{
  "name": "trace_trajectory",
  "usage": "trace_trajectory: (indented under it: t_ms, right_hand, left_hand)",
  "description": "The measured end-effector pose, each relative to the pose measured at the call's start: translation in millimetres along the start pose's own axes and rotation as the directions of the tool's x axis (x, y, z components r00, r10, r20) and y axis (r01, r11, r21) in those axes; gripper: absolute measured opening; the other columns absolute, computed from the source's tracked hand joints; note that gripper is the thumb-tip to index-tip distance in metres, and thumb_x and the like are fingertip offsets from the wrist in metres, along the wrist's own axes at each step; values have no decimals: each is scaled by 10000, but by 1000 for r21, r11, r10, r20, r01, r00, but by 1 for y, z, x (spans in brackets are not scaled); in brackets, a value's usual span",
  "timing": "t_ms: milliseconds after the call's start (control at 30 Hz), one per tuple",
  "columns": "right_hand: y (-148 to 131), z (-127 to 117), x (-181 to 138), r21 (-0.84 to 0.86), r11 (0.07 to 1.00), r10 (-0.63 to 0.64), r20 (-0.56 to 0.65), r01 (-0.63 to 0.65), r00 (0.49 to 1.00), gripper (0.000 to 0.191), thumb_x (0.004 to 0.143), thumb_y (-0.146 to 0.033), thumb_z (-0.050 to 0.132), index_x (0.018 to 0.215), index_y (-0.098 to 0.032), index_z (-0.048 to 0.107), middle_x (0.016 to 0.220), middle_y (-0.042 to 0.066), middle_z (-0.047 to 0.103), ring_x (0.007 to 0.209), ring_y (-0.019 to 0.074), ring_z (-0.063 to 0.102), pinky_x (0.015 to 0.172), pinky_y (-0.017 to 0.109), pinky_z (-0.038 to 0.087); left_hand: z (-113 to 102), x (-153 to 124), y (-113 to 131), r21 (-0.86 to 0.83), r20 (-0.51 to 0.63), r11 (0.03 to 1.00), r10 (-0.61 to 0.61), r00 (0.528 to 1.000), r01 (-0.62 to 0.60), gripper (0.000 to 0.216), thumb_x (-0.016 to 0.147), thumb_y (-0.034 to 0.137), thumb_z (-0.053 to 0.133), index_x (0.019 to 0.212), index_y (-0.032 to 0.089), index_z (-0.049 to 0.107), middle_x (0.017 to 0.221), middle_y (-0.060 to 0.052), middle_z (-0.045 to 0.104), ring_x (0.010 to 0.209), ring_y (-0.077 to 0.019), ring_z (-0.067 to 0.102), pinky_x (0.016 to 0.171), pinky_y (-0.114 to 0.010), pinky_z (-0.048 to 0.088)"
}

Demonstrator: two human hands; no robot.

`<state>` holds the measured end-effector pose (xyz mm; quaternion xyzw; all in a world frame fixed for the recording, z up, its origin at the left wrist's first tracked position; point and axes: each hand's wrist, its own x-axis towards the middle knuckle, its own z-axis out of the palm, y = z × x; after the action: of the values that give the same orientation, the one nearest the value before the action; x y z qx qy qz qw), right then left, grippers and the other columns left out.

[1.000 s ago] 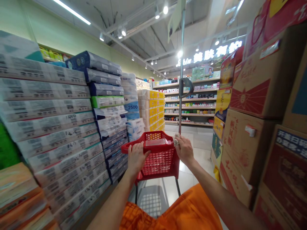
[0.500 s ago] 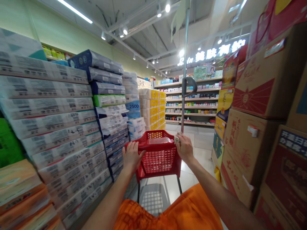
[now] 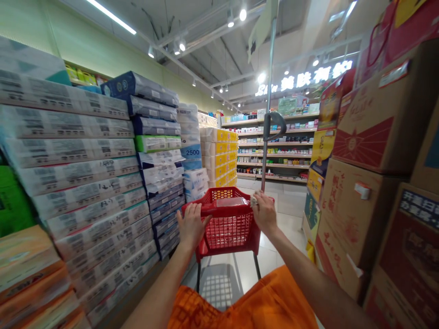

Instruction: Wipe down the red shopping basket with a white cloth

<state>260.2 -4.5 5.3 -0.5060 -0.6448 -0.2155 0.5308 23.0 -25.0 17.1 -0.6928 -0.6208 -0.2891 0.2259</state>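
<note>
A red plastic shopping cart [image 3: 228, 232] with a lattice basket stands right in front of me, in the middle of the head view. My left hand [image 3: 192, 224] lies over the left end of its handle [image 3: 222, 209], fingers curled across the bar and thumb towards the middle. At the handle's right end is my right hand [image 3: 265, 211], closed on a crumpled whitish cloth [image 3: 254, 199] pressed against the bar. A metal pole [image 3: 269, 91] with a grey loop grip [image 3: 276, 126] rises behind the right hand; its lower end is hidden there.
Tall stacks of white wrapped paper packs [image 3: 89, 169] line the left side, with yellow-sided packs [image 3: 219, 153] farther on. Cardboard boxes [image 3: 350, 201] are piled along the right. Stocked shelves [image 3: 284, 142] cross the far end, beyond pale floor tiles [image 3: 288, 205].
The cart and the pole have shifted slightly to the right in the view, and the pole's tilt differs a little. Both hands keep their places on the handle.
</note>
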Motion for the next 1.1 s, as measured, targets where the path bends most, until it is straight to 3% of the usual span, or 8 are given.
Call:
trace_trajectory:
  t_ms: [167, 233, 433, 600, 667, 800, 900, 1100]
  right_hand:
    - [-53, 13, -7, 134, 934, -352, 168, 332, 921, 327, 829, -202, 414, 1131, -205, 540, 1243, 76, 496, 1208, 219, 365, 994, 429, 305]
    - [-43, 9, -7, 123, 941, -334, 172, 316, 927, 309, 835, -218, 414, 1111, -204, 551, 1233, 75, 507, 1196, 218, 383, 996, 436, 299]
    - [-2, 0, 0, 16, 1000, 10, -8, -10, 1000, 294, 856, -241, 362, 1018, -157, 593, 1133, 124, 569, 1097, 239, 476, 921, 462, 361]
    - [-60, 12, 0, 163, 941, -320, 159, 295, 934, 297, 824, -210, 422, 1083, -198, 567, 1202, 80, 528, 1182, 219, 395, 982, 426, 318]
    - [-59, 11, -1, 176, 921, -380, 195, 348, 904, 302, 813, -202, 436, 1086, -204, 565, 1227, 68, 512, 1194, 218, 382, 1000, 427, 294]
    - [-14, 2, 2, 30, 996, -86, 108, 84, 990, 291, 826, -203, 397, 1041, -153, 586, 1152, 112, 561, 1101, 236, 469, 952, 454, 334]
    - [-7, 2, 4, -12, 999, 44, 46, -44, 998, 292, 823, -200, 385, 1009, -130, 599, 1132, 135, 567, 1074, 246, 485, 919, 451, 363]
    - [-64, 13, -4, 171, 920, -380, 179, 352, 907, 286, 805, -199, 445, 1057, -200, 580, 1218, 70, 517, 1193, 221, 378, 998, 421, 293]
  left_hand:
    - [0, 0, 1, 5, -13, 1000, 14, 1000, -14, 436, 853, 423, 327, 1171, 171, 487, 1215, -133, 529, 1148, -252, 432, 981, -574, 229]
    - [0, 0, 0, 5, -10, 1000, 10, 1000, -10, 432, 857, 420, 315, 1167, 174, 488, 1213, -128, 532, 1146, -250, 435, 983, -579, 224]
    - [0, 0, 2, 5, -18, 1000, -2, 1000, 2, 440, 843, 443, 348, 1165, 178, 488, 1211, -122, 530, 1149, -260, 433, 979, -583, 229]
    - [0, -1, 6, -5, -37, 1000, 8, 999, -8, 442, 849, 439, 335, 1159, 165, 490, 1201, -128, 536, 1143, -252, 435, 986, -579, 219]
    - [0, -1, 6, -11, -38, 1000, 6, 999, -6, 442, 847, 443, 338, 1156, 167, 491, 1199, -128, 537, 1139, -251, 437, 986, -583, 215]
    - [0, -1, 5, -28, -35, 1000, -1, 999, 0, 445, 843, 445, 351, 1157, 163, 492, 1197, -127, 539, 1135, -253, 439, 988, -586, 204]
    - [1, -2, 6, -30, -38, 1000, -7, 999, 6, 440, 841, 436, 359, 1163, 167, 491, 1204, -127, 533, 1142, -253, 431, 996, -579, 193]
    - [0, -2, 7, -17, -23, 1000, -6, 1000, 5, 434, 836, 434, 370, 1165, 178, 491, 1212, -122, 531, 1147, -255, 429, 997, -574, 199]
